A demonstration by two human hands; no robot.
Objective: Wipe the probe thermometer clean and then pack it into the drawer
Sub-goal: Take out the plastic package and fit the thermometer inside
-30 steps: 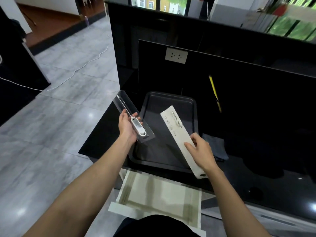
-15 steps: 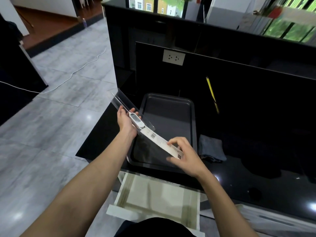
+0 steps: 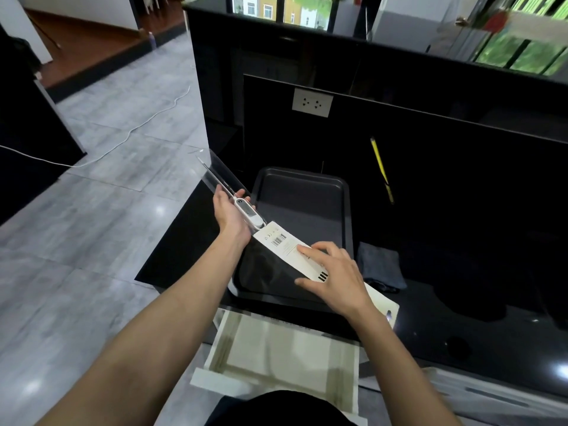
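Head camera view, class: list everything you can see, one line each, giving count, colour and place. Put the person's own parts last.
Probe thermometer: one, white, in a clear plastic sleeve, held in the left hand.
Card insert: one, white with a barcode, its end at the sleeve's mouth, over the tray.
Baking tray: one, dark grey, on the black counter.
Cloth: one, dark grey, right of the tray.
Drawer: one, cream, open below the counter.
Wall socket: one, white, on the back panel.
Yellow stick: one, right of the tray.
Cable: one, white, across the floor.
Left hand: grips the sleeve.
Right hand: holds the card.
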